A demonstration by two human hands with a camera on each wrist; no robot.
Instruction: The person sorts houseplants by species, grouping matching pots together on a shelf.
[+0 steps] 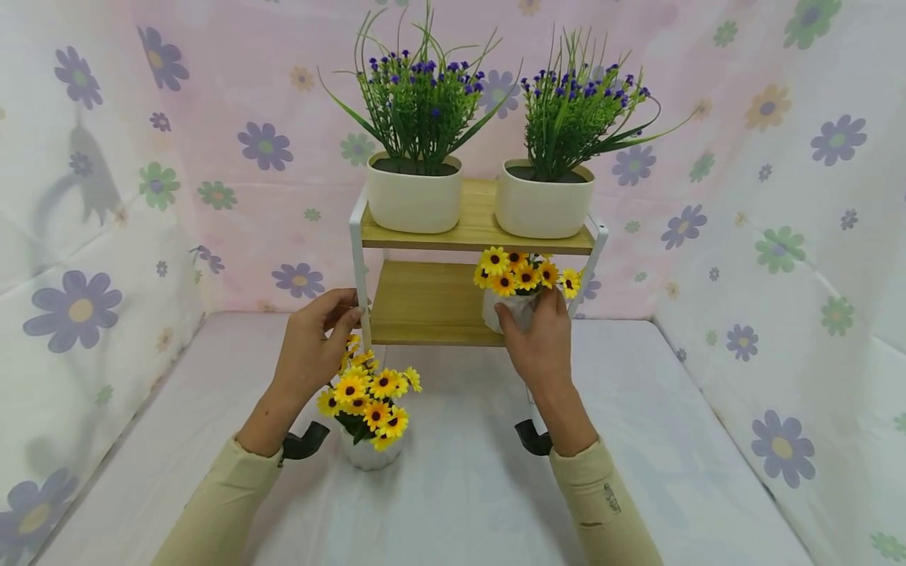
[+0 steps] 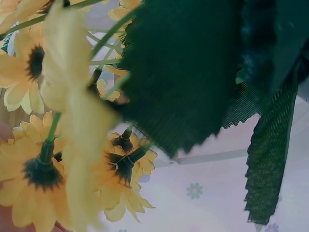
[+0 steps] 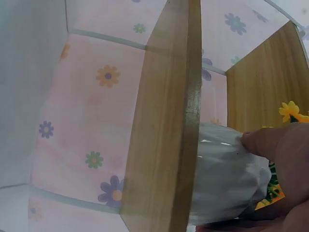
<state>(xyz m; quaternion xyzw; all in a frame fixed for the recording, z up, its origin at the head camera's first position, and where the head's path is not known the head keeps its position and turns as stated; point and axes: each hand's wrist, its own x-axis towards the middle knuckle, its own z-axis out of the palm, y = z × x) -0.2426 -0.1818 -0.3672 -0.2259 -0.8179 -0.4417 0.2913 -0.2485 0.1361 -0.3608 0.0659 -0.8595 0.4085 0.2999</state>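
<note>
My right hand [image 1: 541,342] grips a white ribbed flowerpot [image 3: 229,171] of yellow flowers [image 1: 525,271], thumb on one side and fingers on the other. That pot stands at the right of the lower wooden board [image 1: 425,303] of a two-tier shelf. At the shelf's left side, my left hand [image 1: 314,334] holds the white post [image 1: 360,271] between thumb and curled fingers. Below that hand, a second white pot [image 1: 371,454] with yellow flowers [image 1: 375,401] stands on the table. Its petals and green leaves [image 2: 183,72] fill much of the left wrist view and hide most of the hand.
On the upper board [image 1: 477,208] stand two cream planters, one at left [image 1: 414,200] and one at right [image 1: 543,208], with tall grass and purple flowers. White cloth [image 1: 460,487] covers the table. Flower-printed curtains [image 1: 248,204] enclose the back and both sides.
</note>
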